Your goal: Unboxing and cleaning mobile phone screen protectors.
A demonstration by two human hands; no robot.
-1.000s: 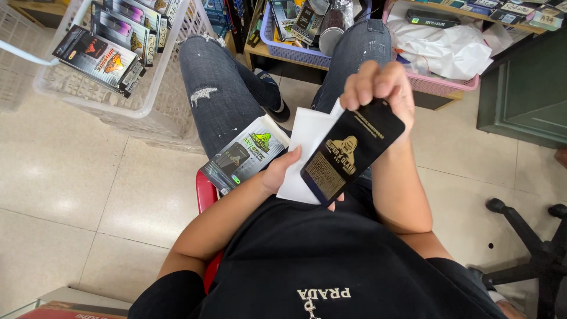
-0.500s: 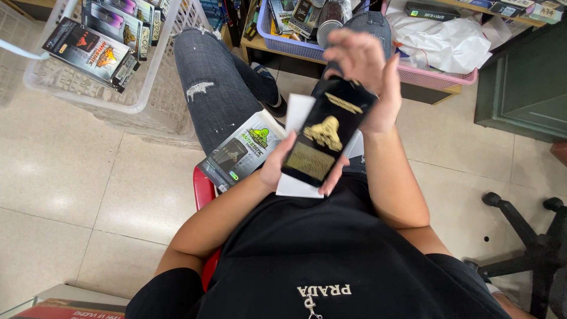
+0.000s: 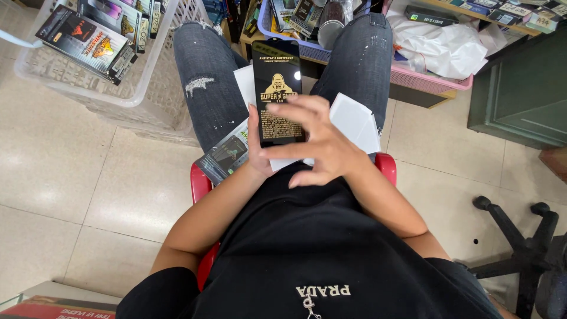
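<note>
A person sits on a red stool (image 3: 387, 165), knees apart in grey ripped jeans; over the lap both hands meet on a flat black packet with a gold gorilla design (image 3: 276, 82), which stands roughly upright on its lower end, its top reaching up between the knees. The left hand (image 3: 258, 155) grips the packet's lower left edge, thumb pressed along the side, the rest of the hand hidden behind it; the right hand (image 3: 316, 139) lies across the lower front of the packet, fingers spread and loosely curled, fingertips on its face, so the packet sits beneath and beyond that hand. Under the hands lie white sleeves (image 3: 354, 121) and a grey-green packet (image 3: 227, 155) resting on the left thigh; to the upper left stands a white plastic basket (image 3: 147, 97) holding more black packets; ahead, a pink tray (image 3: 434, 82) carries a white bag (image 3: 449, 44).
</note>
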